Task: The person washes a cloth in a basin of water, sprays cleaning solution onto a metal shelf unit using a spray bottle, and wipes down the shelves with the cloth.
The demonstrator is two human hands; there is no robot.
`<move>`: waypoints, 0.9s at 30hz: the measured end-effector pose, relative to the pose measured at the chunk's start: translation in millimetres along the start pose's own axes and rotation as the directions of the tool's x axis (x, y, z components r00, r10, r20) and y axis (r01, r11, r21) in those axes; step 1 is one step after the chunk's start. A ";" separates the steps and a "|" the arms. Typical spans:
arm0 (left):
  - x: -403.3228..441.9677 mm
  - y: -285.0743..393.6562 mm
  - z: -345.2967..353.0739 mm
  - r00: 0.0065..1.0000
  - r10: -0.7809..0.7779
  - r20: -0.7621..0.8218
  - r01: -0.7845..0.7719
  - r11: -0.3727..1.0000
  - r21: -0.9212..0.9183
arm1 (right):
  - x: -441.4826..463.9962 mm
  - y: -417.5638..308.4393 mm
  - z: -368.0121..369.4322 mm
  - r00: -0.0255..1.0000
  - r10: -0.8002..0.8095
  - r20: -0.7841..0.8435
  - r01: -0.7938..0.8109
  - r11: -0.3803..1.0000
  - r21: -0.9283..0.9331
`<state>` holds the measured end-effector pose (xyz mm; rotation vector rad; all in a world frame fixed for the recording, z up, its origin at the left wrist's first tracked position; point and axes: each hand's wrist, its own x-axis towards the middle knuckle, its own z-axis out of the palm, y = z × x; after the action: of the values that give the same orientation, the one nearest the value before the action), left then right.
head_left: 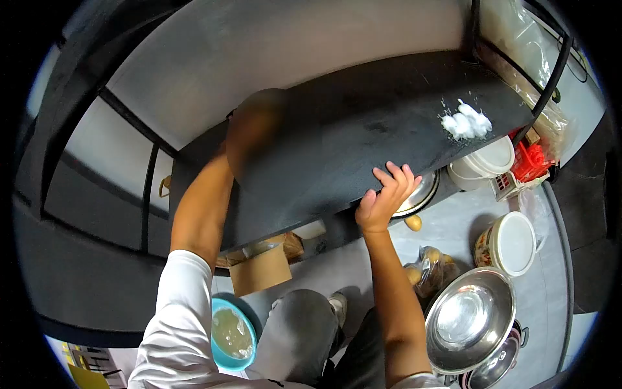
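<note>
A black shelf (350, 123) stretches across the view in front of me. My left hand (259, 120) is over the left part of the shelf, smeared by a blur, so its fingers and anything in them cannot be made out. My right hand (392, 193) rests on the shelf's front edge with its fingers apart, holding nothing. White foam (466, 122) lies in a heap near the right end of the shelf, with small flecks around it.
Below the shelf stand a cardboard box (261, 271) and a blue basin (220, 358) of cloudy water. To the right are a large metal bowl (460, 314), lidded tubs (517, 243), bagged potatoes (433, 269) and a red basket (531, 162). Black frame bars (150, 198) rise at the left.
</note>
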<state>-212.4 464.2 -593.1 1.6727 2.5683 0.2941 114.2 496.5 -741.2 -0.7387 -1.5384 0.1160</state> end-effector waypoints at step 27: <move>-65.7 58.1 9.5 0.988 0.152 -0.033 -0.149 0.986 0.073 | 15.0 -8.4 -26.7 0.989 0.036 0.142 -0.045 0.997 0.058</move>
<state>-131.8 428.3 -594.6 1.9083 2.5111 0.2479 136.8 488.0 -720.6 -0.7263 -1.6466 0.2487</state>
